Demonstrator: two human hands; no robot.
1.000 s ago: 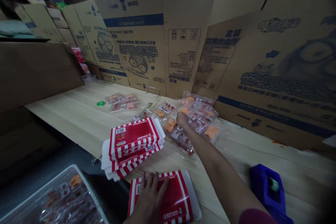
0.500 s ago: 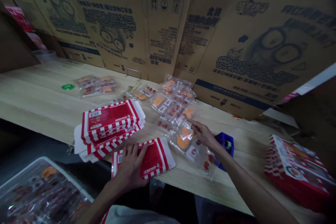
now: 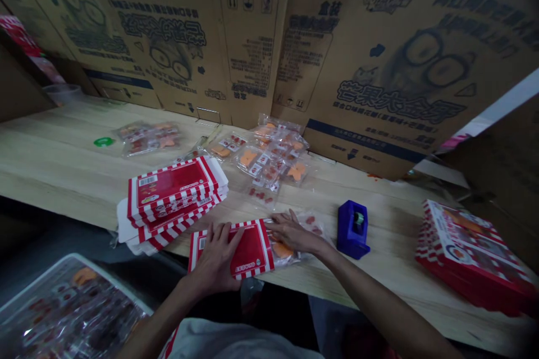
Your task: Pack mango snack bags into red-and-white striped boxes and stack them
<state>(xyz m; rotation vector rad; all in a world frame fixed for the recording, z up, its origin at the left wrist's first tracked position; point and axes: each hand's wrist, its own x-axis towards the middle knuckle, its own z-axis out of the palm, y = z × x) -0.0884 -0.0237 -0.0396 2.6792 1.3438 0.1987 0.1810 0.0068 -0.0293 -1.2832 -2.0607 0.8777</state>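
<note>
A long pale wood table [image 3: 63,165] runs across the view, backed by flattened printed cardboard cartons [image 3: 379,78] standing on edge along its far side. Below the table's front edge at the lower left sits a tray of clear-wrapped packs [image 3: 71,314], and a stack of red printed boxes [image 3: 475,255] lies at the far right of the table. Left of centre lies a pile of flat red-and-white striped box blanks [image 3: 172,196]. Clear bags of orange-labelled packets [image 3: 273,157] lie toward the back, and a blue tape dispenser [image 3: 352,230] stands right of the hands.

Both hands meet at 1 flat striped red box blank [image 3: 231,249] near the front edge, its long axis running roughly left to right. The left hand [image 3: 214,258] is the nearer, lying palm down across the blank, fingers spread and not clamped. The right hand [image 3: 292,234] reaches in from the right, open and flat, its fingertips [image 3: 269,225] at the blank's right end, above a clear bag [image 3: 286,249]. Both forearms angle inward from the lower corners.
</note>
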